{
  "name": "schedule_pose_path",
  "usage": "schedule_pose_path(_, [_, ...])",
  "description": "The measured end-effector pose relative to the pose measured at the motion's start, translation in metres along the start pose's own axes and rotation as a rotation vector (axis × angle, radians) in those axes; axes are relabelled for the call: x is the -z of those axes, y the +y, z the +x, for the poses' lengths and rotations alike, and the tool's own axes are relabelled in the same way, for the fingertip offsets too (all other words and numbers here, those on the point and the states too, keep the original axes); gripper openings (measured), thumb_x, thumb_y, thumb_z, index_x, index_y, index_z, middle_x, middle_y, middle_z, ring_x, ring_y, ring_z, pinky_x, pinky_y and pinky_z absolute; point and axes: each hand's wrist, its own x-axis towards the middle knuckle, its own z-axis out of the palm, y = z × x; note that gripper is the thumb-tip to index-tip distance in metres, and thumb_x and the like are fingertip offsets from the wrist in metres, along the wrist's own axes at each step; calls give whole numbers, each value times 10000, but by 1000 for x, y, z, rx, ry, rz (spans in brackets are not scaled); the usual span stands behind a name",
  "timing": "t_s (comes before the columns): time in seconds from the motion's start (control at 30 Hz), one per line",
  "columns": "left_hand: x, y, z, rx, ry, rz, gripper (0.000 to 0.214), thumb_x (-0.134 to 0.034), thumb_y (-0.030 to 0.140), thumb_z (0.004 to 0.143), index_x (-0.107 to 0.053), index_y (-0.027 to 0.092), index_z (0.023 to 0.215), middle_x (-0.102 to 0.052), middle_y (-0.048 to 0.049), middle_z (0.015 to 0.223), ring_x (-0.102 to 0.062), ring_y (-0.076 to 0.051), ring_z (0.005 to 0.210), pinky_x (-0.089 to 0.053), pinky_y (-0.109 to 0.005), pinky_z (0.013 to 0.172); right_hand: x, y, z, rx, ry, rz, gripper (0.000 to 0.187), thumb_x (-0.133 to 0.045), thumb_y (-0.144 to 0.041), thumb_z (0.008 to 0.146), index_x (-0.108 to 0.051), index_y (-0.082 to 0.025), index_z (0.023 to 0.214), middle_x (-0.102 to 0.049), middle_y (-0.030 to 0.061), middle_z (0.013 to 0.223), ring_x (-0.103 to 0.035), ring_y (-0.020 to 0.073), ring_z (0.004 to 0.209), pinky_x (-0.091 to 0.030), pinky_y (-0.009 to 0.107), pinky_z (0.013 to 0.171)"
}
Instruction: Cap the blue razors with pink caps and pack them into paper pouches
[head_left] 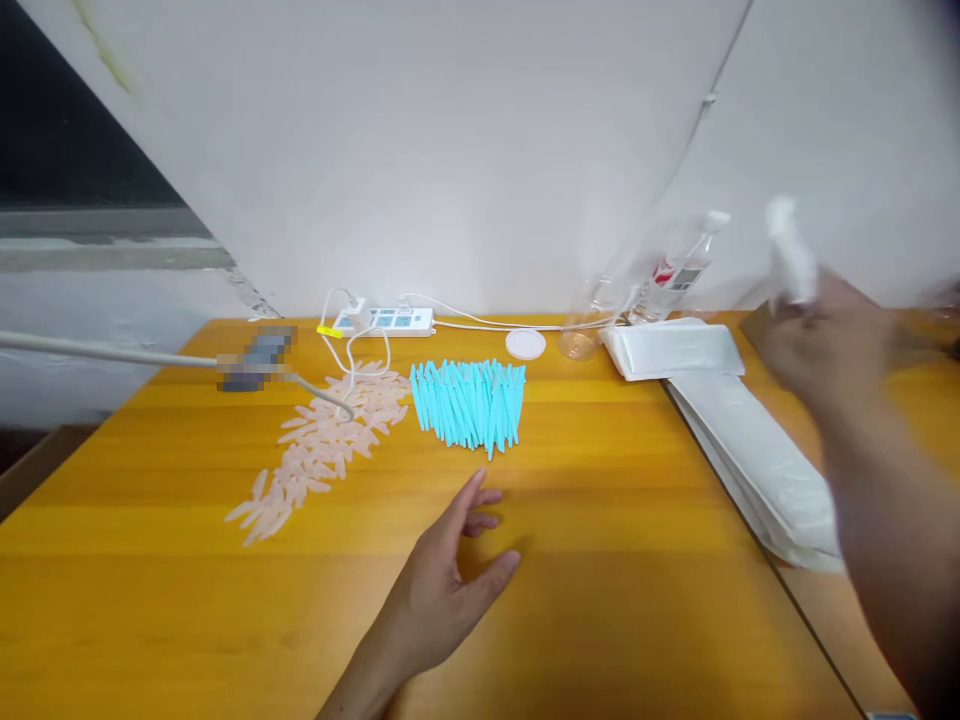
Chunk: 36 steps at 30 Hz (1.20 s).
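My left hand (450, 580) rests on the yellow wooden table (150, 600), fingers loosely spread, holding nothing. It lies just in front of a pile of turquoise plastic sticks (471, 400). My right hand (825, 340) is raised at the right, blurred by motion, with its fingers closed on a small white object (789, 250) that I cannot make out. A scattered row of pale pink plastic pieces (322, 445) lies left of the turquoise pile.
Stacks of white packets (739, 420) lie at the right. At the back stand a white power strip (386, 321) with cables, a white lid (525, 344), an overturned clear cup (581, 330) and a plastic bottle (679, 268). A grey cable (112, 353) crosses the left.
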Motion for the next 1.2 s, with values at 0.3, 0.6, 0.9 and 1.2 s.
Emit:
schedule_pose_path(0.3, [14,-6,-12,-29,-36,102,698,-688,318,869,-392,423,1493,-650,-65,1339,-673,-238,1110,-559,-451,962,-103,-24,-38,75,-624,-27,860,-369,-776,878,-359,-234,1546,-141,230,1640,-94,532,1464,-221,664,1010])
schedule_pose_path(0.6, [37,-12,-9,-43,47,200,439,-624,343,913,-595,331,1351,-715,-67,1187,-689,-208,1004,-573,-366,887,-90,-20,-22,188,-623,-135,1048,-547,-841,723,-401,-179,1522,-252,335,1565,-172,554,1441,-197,692,1003])
schedule_pose_path(0.9, [69,-23,52,-27,306,594,237,-590,398,911,-741,231,985,-747,-38,914,-642,-167,735,-500,-289,708,-44,-120,-130,161,-588,542,349,-566,-485,907,-757,-197,952,-777,79,911,-715,226,785,-520,318,742])
schedule_pose_path(1.2, [23,-12,68,-77,180,435,211,-576,347,922,-746,226,893,-731,-11,807,-628,-143,694,-459,-252,669,-91,-188,-144,-53,-687,598,252,-623,-407,836,-724,-177,857,-752,90,807,-685,216,775,-466,291,716])
